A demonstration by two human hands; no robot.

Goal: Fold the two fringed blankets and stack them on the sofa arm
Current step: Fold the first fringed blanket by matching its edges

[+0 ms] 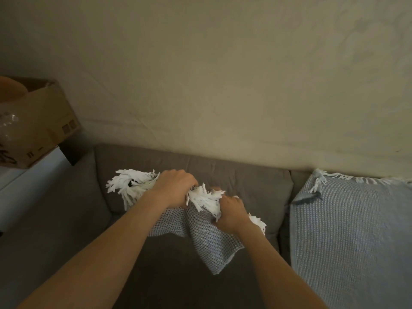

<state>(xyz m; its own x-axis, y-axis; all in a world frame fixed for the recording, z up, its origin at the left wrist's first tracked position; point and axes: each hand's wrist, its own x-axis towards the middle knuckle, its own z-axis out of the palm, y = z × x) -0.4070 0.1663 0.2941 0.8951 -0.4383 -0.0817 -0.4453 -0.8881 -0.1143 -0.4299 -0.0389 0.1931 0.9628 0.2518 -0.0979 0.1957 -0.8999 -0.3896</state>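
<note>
- One cardboard box (44,121) sits far left, cut off by the frame edge.
- Next, the left hand (174,188) clenches the fringed edge of the grey blanket (207,237) above the sofa (245,181), probably to match corners for a fold.
- Just beside it, the right hand (231,215) grips the same fringe, its fingertips buried in tassels.
- Rightmost, the second blanket (345,230) lies spread and unfolded, partly out of frame.
</note>
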